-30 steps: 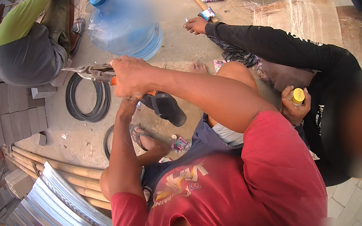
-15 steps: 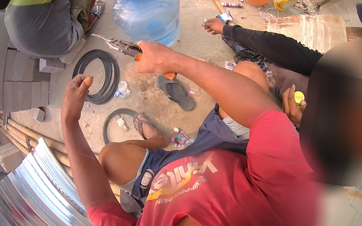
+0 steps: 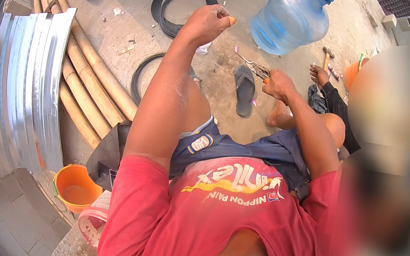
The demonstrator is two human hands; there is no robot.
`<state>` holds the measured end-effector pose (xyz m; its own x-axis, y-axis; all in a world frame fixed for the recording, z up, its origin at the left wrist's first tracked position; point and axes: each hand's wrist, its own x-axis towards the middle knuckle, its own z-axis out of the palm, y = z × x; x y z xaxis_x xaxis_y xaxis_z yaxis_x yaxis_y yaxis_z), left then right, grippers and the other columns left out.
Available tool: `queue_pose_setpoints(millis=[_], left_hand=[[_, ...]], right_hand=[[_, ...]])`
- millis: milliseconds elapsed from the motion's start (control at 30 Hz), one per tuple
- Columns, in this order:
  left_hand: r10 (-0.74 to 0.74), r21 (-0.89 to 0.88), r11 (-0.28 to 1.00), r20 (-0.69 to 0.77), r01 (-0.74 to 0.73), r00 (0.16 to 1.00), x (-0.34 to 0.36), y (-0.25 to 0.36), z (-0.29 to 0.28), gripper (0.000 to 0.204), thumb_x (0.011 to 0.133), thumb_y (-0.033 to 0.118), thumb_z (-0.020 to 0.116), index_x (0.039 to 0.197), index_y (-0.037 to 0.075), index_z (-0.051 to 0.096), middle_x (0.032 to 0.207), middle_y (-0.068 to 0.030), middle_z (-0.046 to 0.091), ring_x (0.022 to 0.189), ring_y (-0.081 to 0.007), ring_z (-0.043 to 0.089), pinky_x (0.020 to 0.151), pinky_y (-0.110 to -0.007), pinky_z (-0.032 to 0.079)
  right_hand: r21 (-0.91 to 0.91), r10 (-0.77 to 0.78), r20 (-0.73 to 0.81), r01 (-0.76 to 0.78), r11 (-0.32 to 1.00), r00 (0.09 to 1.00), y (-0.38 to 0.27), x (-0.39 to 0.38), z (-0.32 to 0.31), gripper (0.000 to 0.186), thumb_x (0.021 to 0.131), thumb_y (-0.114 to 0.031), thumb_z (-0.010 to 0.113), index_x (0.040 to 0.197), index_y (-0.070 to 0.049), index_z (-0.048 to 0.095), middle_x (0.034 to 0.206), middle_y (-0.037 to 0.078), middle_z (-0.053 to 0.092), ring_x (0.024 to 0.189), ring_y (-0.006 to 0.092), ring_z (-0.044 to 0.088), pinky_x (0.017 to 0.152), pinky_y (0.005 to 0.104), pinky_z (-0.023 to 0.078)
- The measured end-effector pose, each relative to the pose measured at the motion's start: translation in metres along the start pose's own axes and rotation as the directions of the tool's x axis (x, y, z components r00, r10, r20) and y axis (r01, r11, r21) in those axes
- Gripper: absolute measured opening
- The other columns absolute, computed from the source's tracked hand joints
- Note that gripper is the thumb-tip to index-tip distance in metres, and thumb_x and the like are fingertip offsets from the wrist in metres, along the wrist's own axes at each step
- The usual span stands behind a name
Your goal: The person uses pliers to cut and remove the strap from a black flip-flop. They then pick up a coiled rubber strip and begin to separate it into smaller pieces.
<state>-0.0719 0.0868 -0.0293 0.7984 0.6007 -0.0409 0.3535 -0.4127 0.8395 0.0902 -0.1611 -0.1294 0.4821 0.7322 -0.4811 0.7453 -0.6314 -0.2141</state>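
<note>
My right hand [image 3: 279, 84] is closed around orange-handled pliers [image 3: 262, 73], to the right of a dark sandal [image 3: 244, 91] on the ground. Pale thin strands show at the tool's jaws; whether they are gripped I cannot tell. My left hand [image 3: 206, 24] is raised, its fingers pinched together beside a coil of black wire [image 3: 160, 13]. Whatever sits in that pinch is too small to name. A second black coil [image 3: 137, 77] lies partly hidden behind my left arm.
A large blue water jug [image 3: 288, 23] stands ahead. Bamboo poles [image 3: 98, 76] and shiny corrugated metal sheets [image 3: 17, 93] lie at left, with an orange bucket [image 3: 76, 194] nearer me. At right, a co-worker's hand [image 3: 319, 75] is close to a hammer [image 3: 327, 56].
The view has swung left, bringing the buckets in and losing the person in yellow and grey. My left hand has gone from the coil's left side to its right. The pliers stay in my right hand.
</note>
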Motion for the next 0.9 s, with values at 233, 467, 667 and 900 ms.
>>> queue_pose_setpoints(millis=[233, 467, 667, 900], left_hand=[[-0.036, -0.102, 0.994, 0.052, 0.041, 0.998, 0.000, 0.010, -0.006, 0.037, 0.085, 0.031, 0.063, 0.103, -0.001, 0.067, 0.095, -0.0174, 0.068, 0.089, -0.0279, 0.063, 0.079, -0.038, 0.049], [0.046, 0.083, 0.995, 0.143, -0.058, 0.989, 0.003, 0.006, 0.021, 0.026, 0.084, 0.026, 0.063, 0.094, 0.003, 0.070, 0.096, -0.0167, 0.069, 0.091, -0.0329, 0.065, 0.080, -0.041, 0.050], [0.061, 0.180, 0.979, 0.189, -0.096, 0.980, 0.004, 0.017, 0.058, 0.030, 0.086, 0.028, 0.061, 0.100, 0.004, 0.071, 0.105, -0.0169, 0.068, 0.101, -0.0346, 0.064, 0.087, -0.042, 0.051], [0.053, 0.155, 0.983, 0.261, -0.097, 0.964, -0.007, 0.031, 0.057, 0.031, 0.085, 0.029, 0.063, 0.104, 0.005, 0.071, 0.106, -0.0178, 0.068, 0.102, -0.0336, 0.064, 0.089, -0.041, 0.050]], right_hand=[[0.266, 0.042, -0.070, -0.022, 0.964, 0.997, -0.019, -0.028, -0.015, 0.040, 0.067, -0.028, 0.063, 0.086, 0.007, 0.058, 0.078, 0.024, 0.062, 0.074, 0.0362, 0.062, 0.070, 0.0425, 0.048], [0.534, -0.003, 0.069, -0.034, 0.845, 0.998, -0.043, -0.030, -0.007, 0.026, 0.070, -0.023, 0.061, 0.080, 0.001, 0.056, 0.071, 0.009, 0.058, 0.063, 0.0179, 0.053, 0.059, 0.0341, 0.042], [0.739, 0.033, 0.147, -0.132, 0.660, 0.989, -0.050, -0.040, 0.021, 0.022, 0.075, -0.018, 0.060, 0.084, 0.003, 0.059, 0.074, 0.009, 0.060, 0.065, 0.0168, 0.055, 0.061, 0.0309, 0.044], [0.895, 0.043, 0.139, -0.144, 0.422, 0.989, -0.070, -0.048, 0.012, 0.024, 0.078, -0.018, 0.060, 0.091, 0.002, 0.056, 0.080, 0.011, 0.061, 0.071, 0.0215, 0.062, 0.067, 0.0339, 0.051]])
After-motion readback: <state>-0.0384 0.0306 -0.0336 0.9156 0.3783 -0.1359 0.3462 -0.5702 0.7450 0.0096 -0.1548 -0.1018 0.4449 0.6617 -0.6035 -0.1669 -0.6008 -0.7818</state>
